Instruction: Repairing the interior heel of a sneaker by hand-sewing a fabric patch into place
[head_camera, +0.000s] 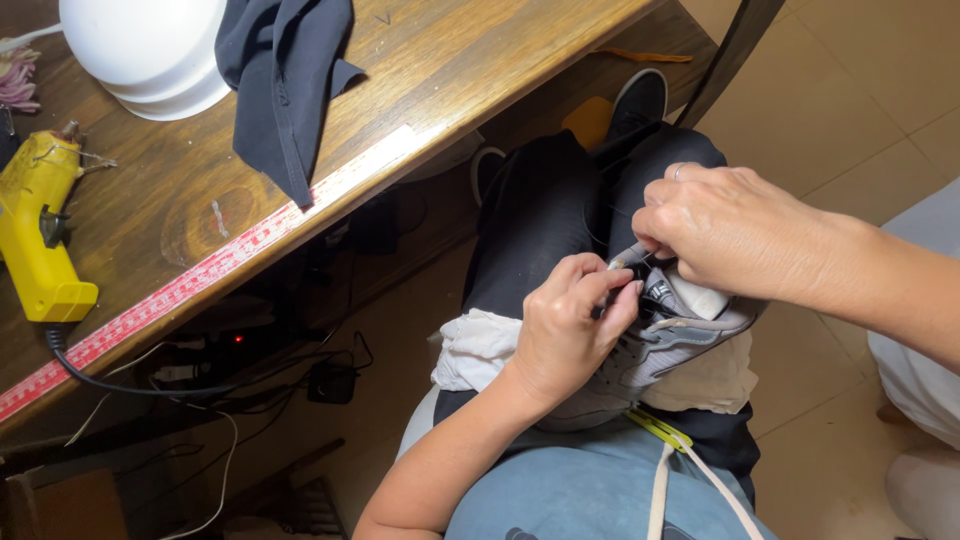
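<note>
Nearest the lens, a blue-grey shirt front (570, 490) with a pale strap (660, 490) hanging down it, fastened by a yellow-green clip (658, 428). Just above, resting on the lap over a white cloth (475, 350) and black trousers (545, 210): a grey sneaker (670, 350) with a white tongue, lying toe toward the lower left. Left hand (565, 335) curled over the shoe's upper, fingers bent and closed, thumb and forefinger pinched on something small and thin at the lace area; too small to tell exactly what. Right hand (725, 230) coming in from the right edge, knuckles up, fingers folded down tight onto the sneaker's collar and laces, a ring on one finger. Both hands meeting at the shoe's opening, almost touching each other.

Up and to the left, a wooden workbench (420, 80) with a red and white measuring tape (200, 275) fixed along its edge. On the bench: a yellow glue gun (40, 230) at the far left with its black cord dropping over the edge, a white rounded dome (150, 50) at the top, and a dark cloth (285, 75) draped beside the dome. Below the bench, in shadow, a tangle of cables (250, 375) and a small red light. Pale tiled floor (850, 90) on the right.
</note>
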